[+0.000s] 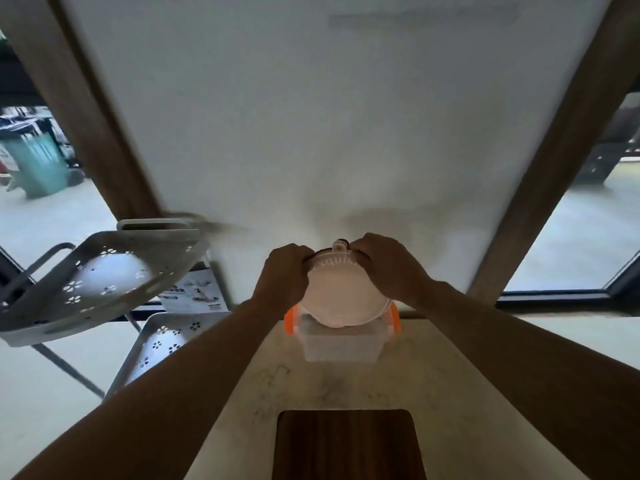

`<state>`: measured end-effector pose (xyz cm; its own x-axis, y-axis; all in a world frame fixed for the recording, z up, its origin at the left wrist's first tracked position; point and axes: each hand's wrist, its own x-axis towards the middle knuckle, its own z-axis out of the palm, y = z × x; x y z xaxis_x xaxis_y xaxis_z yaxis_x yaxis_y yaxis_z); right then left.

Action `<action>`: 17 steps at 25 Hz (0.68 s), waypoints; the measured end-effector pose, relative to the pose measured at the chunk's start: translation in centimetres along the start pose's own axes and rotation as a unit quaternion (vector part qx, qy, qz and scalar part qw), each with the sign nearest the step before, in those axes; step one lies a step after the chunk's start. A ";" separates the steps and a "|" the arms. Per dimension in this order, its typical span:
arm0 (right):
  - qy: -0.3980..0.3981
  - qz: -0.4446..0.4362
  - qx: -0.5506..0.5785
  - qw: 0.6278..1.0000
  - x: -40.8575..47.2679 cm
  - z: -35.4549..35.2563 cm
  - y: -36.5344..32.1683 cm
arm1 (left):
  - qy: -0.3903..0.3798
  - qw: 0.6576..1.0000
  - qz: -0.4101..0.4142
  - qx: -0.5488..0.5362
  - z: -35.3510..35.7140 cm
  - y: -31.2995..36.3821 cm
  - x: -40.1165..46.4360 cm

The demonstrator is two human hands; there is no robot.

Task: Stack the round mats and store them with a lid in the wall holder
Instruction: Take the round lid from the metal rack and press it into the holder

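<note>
A round translucent lid with raised lettering and a small hanging tab at its top stands nearly upright against the white wall. Dark edges of round mats show just behind its upper rim. My left hand grips the stack's upper left edge. Gripping the upper right edge is my right hand. The stack's bottom hangs just above a clear plastic box. The wall holder itself is hidden behind the stack.
A clear box with orange clips sits on the marble counter by the wall. A dark wooden board lies near me. A grey perforated rack with two tiers stands left.
</note>
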<state>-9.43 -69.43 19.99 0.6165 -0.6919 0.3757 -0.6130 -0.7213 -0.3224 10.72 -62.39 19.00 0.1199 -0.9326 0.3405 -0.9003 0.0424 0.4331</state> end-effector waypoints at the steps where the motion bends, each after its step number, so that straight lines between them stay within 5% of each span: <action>1: 0.001 0.002 0.003 1.000 0.5 0.8 0.9 | 0.004 1.000 -0.003 -0.008 1.0 -0.5 0.5; 17: -0.011 0.065 0.073 0.995 0.9 15.8 10.0 | -0.019 0.999 -0.029 -0.037 15.2 -8.0 2.1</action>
<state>-7.19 -77.83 3.38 0.5482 -0.7788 0.3048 -0.6103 -0.6218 -0.4908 11.83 -70.13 3.50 0.1538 -0.9471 0.2818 -0.8588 0.0130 0.5122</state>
